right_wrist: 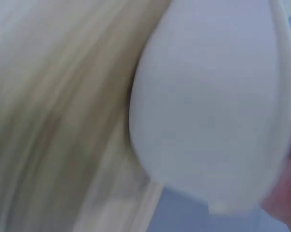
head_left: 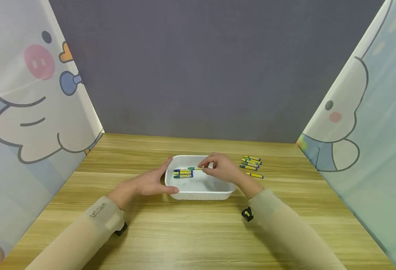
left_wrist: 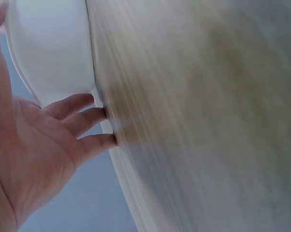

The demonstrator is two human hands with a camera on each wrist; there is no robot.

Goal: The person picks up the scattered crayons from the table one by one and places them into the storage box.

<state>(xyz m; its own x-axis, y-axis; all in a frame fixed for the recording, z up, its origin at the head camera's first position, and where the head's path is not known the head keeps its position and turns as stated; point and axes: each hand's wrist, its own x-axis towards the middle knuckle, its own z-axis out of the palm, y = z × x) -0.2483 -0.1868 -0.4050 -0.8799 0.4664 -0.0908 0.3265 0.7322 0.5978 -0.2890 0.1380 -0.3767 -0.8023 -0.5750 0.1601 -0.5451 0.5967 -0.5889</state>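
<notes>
A white plastic tray (head_left: 198, 195) sits on the wooden table with a short row of crayons (head_left: 183, 173), yellow-wrapped with dark and green tips, in its left part. My right hand (head_left: 223, 168) is over the tray and pinches a green crayon (head_left: 195, 168) between thumb and fingertips, level beside that row. Spread around the tray's left end, my left hand (head_left: 150, 182) touches it, with the thumb over the front rim. In the left wrist view, the left hand's fingers (left_wrist: 80, 121) stretch along the tray's outer wall. The right wrist view shows mostly the tray's outer side (right_wrist: 208, 106).
Several more crayons (head_left: 250, 163) lie in a loose group on the table right of the tray. Another single crayon (head_left: 255, 175) lies nearer, by the right forearm. A grey panel (head_left: 198, 75) stands behind the table, with cartoon-printed sheets at both sides.
</notes>
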